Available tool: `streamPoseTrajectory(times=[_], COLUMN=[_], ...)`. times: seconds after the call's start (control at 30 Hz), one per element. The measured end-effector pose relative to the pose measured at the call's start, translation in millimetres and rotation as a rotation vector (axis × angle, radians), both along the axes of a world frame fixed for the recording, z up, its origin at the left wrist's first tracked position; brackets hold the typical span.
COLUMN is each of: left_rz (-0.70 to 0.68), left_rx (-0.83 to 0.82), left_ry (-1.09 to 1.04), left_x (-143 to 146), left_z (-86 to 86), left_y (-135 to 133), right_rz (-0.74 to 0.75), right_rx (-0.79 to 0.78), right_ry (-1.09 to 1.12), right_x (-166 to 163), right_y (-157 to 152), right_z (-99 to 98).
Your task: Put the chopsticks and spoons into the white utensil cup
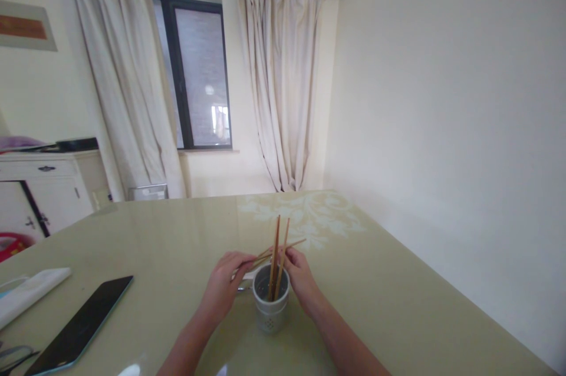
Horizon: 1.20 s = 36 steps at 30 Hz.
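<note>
A: Grip status?
B: L hand (223,284): fingers closed on thin chopsticks (297,243), just below ctr. of frame. R hand (302,282): fingers bent at same sticks; contact part-hidden, can't tell if closed.
A: Chopstick loc.?
B: Betw. hands, above rim of perf. cup (267,312) in frame. Upright chopsticks (276,252) stand in cup, lower ctr.
A: Periphery?
B: Table (375,311), lower half; blk.-screen smartphone (84,326), lower L; window (201,69), upper L of ctr.

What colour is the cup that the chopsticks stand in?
The cup is light grey, seen best in the head view.
</note>
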<state>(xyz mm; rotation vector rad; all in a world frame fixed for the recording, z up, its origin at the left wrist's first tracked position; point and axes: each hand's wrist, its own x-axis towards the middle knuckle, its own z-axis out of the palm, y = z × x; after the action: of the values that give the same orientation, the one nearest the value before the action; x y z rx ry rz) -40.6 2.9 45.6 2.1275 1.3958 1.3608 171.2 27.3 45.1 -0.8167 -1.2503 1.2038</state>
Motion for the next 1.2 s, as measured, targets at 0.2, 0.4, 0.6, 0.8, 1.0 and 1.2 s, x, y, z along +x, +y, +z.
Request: streamPoseTrajectory(times=[0.2, 0.4, 0.6, 0.8, 1.0, 1.2], left_rz=[0.280, 0.490, 0.456, 0.424, 0.482, 0.541], left_rx=[-0.005, -0.271, -0.388, -0.416, -0.378, -0.213], left_ry=[0.046, 0.306, 0.409, 0.438, 0.406, 0.152], left_x=[-20.6, -39.4, -30.1, -28.5, -29.7, -33.6], left_z=[-8.3, -19.0, -23.3, -19.1, -21.3, -17.9], left_y=[13.2, 16.2, 13.1, 11.0, 11.8, 17.7], right_rz=[-0.288, -0.711, -0.480, -0.307, -0.189, -0.130], right_rx=[0.071, 0.181, 0.240, 0.297, 0.347, 0.338], right_ry=[0.116, 0.308, 0.248, -0.051, -0.298, -0.342], right_x=[22.9, 61.6, 46.8, 28.4, 24.6, 20.5], right_y=[8.2, 15.5, 1.4, -14.9, -19.6, -19.4], right_z=[11.1, 29.6, 35.8, 30.7, 26.1, 23.7])
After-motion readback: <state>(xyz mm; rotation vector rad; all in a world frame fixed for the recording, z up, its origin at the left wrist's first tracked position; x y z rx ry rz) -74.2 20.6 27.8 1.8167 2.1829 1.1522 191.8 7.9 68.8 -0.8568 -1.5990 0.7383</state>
